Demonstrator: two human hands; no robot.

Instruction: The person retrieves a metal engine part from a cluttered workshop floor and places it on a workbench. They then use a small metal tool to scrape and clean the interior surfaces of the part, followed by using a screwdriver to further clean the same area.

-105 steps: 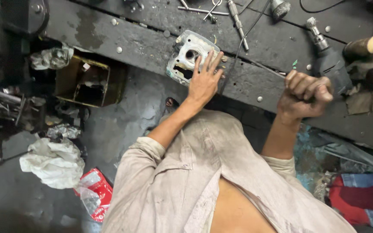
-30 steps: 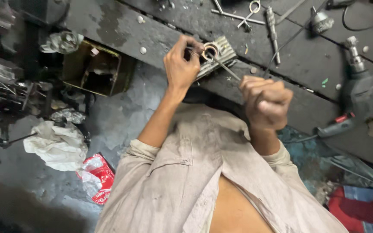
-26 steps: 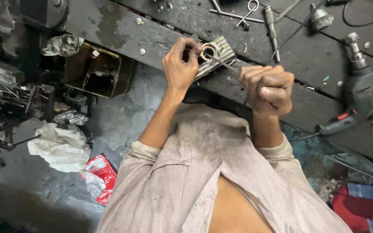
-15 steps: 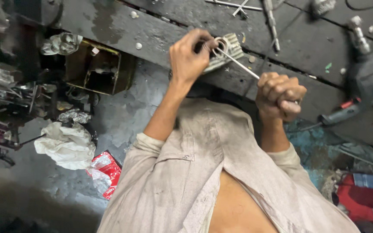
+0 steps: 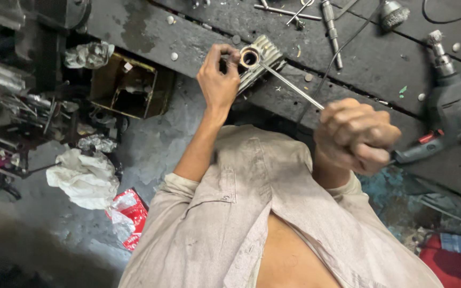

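Note:
My left hand grips a ribbed grey metal casting with a round bore, holding it on its side at the front edge of the dark workbench. My right hand is clenched in a fist around the handle end of a thin metal rod. The rod runs up and to the left, and its tip rests at the bore of the casting. The handle itself is hidden inside the fist.
An electric drill lies on the bench at the right, with a wire brush and long steel tools further back. Below the bench stand an open metal box, a white rag and a red packet on the floor.
The casting has been tipped from lying flat onto its side in my left hand. My right fist has moved right and nearer to me, with the rod's tip staying at the bore.

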